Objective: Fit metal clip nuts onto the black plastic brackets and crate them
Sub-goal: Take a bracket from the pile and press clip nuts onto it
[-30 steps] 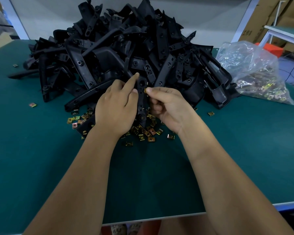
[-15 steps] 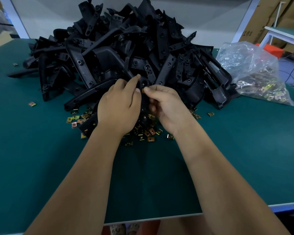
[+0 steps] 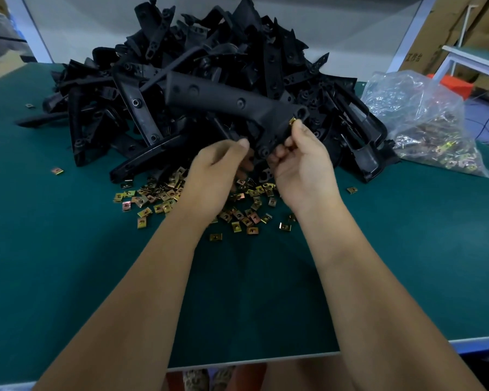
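Behind both hands point(image 3: 266, 167), bracket pile point(image 3: 209, 66); clip-nut bag point(image 3: 424, 125) beside it.

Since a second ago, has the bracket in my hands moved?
Yes. The bracket has swung up and leftward, now lying across the black pile.

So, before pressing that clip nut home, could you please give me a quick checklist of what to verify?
1. Bracket lifted free of the pile: ok.
2. Left hand steadying the bracket's lower end: cannot tell, it is blurred.
3. Right hand pinching a clip nut at the bracket's end: ok.
4. Nut lined up with the hole beside it: cannot tell, fingertips hide most of it.
5. Spare nuts within reach on the mat: ok.
6. Crate ready for the finished piece: cannot tell, none in view.
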The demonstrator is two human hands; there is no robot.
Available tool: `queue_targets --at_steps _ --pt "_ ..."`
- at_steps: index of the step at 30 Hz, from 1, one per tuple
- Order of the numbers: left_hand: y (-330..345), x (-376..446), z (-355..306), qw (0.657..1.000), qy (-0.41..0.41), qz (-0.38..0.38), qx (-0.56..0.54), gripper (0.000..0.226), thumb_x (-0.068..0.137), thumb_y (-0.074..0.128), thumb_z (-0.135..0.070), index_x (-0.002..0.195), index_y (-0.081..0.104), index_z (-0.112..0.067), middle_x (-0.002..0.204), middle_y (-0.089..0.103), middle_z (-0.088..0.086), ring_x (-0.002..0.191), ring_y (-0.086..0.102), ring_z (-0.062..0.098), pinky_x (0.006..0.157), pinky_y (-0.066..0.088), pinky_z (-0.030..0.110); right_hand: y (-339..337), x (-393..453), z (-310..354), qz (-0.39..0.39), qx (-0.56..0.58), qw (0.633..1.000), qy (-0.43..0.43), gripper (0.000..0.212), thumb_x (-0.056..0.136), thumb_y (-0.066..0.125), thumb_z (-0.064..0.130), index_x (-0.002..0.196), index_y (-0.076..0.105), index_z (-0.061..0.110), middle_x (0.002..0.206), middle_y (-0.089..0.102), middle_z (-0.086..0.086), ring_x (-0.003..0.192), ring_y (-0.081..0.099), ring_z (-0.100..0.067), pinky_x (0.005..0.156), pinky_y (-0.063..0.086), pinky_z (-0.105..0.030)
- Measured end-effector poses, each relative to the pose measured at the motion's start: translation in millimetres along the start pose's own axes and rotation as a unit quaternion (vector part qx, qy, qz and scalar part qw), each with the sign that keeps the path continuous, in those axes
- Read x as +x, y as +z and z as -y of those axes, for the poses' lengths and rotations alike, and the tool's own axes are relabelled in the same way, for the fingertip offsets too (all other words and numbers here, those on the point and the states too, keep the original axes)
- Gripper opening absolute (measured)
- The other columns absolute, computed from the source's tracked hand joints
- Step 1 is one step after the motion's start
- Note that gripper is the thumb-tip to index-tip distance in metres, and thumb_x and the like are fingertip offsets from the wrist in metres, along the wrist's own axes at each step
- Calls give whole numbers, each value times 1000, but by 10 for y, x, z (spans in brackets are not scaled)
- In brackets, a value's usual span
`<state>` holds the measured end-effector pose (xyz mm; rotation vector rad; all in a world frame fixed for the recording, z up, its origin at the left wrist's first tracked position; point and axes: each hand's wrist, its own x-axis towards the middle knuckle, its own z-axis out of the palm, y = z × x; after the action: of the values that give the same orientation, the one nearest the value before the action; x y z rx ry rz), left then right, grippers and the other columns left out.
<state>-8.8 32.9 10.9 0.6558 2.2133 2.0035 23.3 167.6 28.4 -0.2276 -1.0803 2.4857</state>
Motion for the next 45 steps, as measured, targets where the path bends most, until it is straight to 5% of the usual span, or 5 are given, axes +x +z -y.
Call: queue_targets --at_steps 10,19,25,39,45 --pt "-156 139 5 916 -120 -64 -378 21 97 60 -22 112 68 -10 108 70 3 98 63 22 86 58 34 70 -95 -99 96 -298 949 -41 19 101 51 21 86 62 21 67 58 3 56 53 -11 56 43 -23" --pt "-282 187 27 830 -132 -114 -530 22 103 50 -28 100 64 -12 90 74 1 91 66 15 77 58 31 12 -121 -286 226 -784 562 -139 43 89 64 41 127 64 23 114 56 -1 113 43 -21 94 39 -35" --pt "-239 158 25 844 -120 -87 -515 13 100 53 -14 94 65 -11 83 74 0 84 69 12 93 53 32 29 -114 -282 217 -766 584 -158 26 88 69 34 108 72 17 97 51 1 108 48 -23 90 41 -37" --pt "-223 163 95 873 -122 -73 -466 20 74 70 -2 93 67 -8 80 72 2 77 73 14 69 59 27 39 -109 -295 193 -761 585 -205 12 90 63 18 98 60 9 94 55 -3 94 54 -27 73 45 -38" --pt "-193 156 59 860 -140 -98 -480 12 82 67 -2 93 66 -7 80 73 3 75 73 13 70 59 25 17 -84 -225 74 -597 783 -157 8 91 64 14 95 65 21 76 61 12 72 58 2 65 44 -11"
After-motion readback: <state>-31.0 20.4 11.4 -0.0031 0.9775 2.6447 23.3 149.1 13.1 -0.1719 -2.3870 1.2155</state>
